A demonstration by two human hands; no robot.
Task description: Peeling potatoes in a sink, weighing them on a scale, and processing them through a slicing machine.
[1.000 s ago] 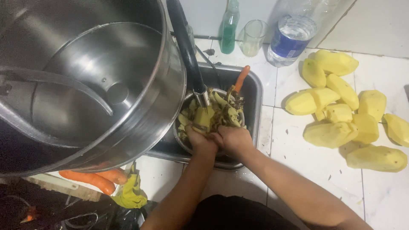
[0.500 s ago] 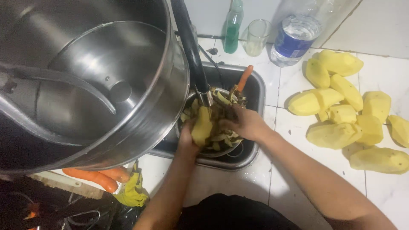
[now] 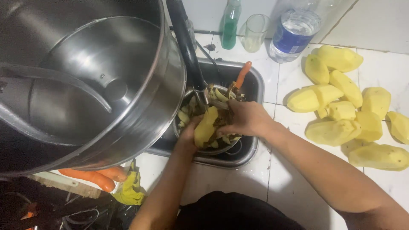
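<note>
The left hand (image 3: 187, 134) holds a peeled potato (image 3: 205, 127) over a metal bowl (image 3: 213, 150) that sits in the small steel sink (image 3: 249, 147). The fingers curl around the potato's lower left side, with the thumb hidden behind it, so the grip is closed on the potato. The right hand (image 3: 245, 118) lies just beside it on the right, palm down, fingers bent and pressed into the heap of peelings (image 3: 219, 100) that fills the bowl; whether it has hold of any peel I cannot tell, since the fingertips are buried. The two hands touch the same potato or nearly so at its right edge.

A black tap (image 3: 185, 42) comes down from the back edge of the sink to the bowl. An orange carrot (image 3: 243, 74) sticks up from the peelings toward the sink's back right corner.

On the white tiled counter (image 3: 281, 183), toward its right edge, lies a pile of peeled potatoes (image 3: 341, 110), well apart from the sink. Along the back edge stand a green bottle (image 3: 230, 23), an empty glass (image 3: 255, 32) and a clear water bottle (image 3: 294, 34), side by side. A large steel pot (image 3: 85, 85) fills the left of the view, tilted so its empty inside shows. Below it, at the front left corner, lie two more carrots (image 3: 96, 176) and a yellow cloth (image 3: 130, 191).
</note>
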